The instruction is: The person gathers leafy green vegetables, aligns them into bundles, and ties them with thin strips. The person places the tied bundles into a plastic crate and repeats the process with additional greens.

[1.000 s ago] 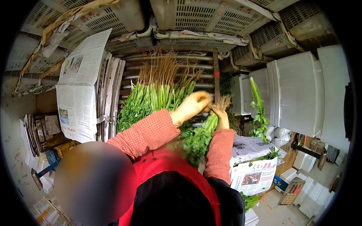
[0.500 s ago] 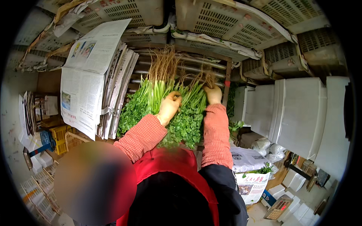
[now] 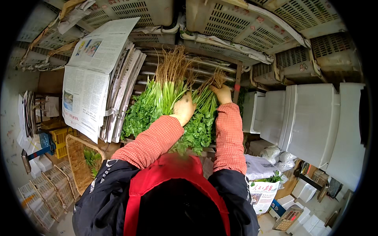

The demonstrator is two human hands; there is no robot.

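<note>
Leafy green herbs (image 3: 139, 112) with pale stems and long brown roots lie across a slatted rack (image 3: 147, 73), roots pointing away from me. My left hand (image 3: 184, 109) lies among the stems in the middle, its fingers curled in and partly hidden by the greens. At the right end, my right hand (image 3: 222, 94) closes round the upper stems of a smaller herb bunch (image 3: 204, 98), just below its roots. The leaves of this bunch hang toward me between my forearms. Directly left of the herbs leans a thick stack of newspapers (image 3: 88, 80).
Slotted plastic crates (image 3: 236, 23) line the far side. White foam boxes (image 3: 311, 122) stand at the right. A newspaper-wrapped bundle of greens (image 3: 264, 192) sits by my right elbow. A shallow brown tray (image 3: 75, 165) with more greens is at lower left, near a yellow crate (image 3: 63, 143).
My left hand has shifted slightly right and nearer me, deeper into the stems. My right hand has moved little. A blurred round shape at lower left is gone, baring the tray.
</note>
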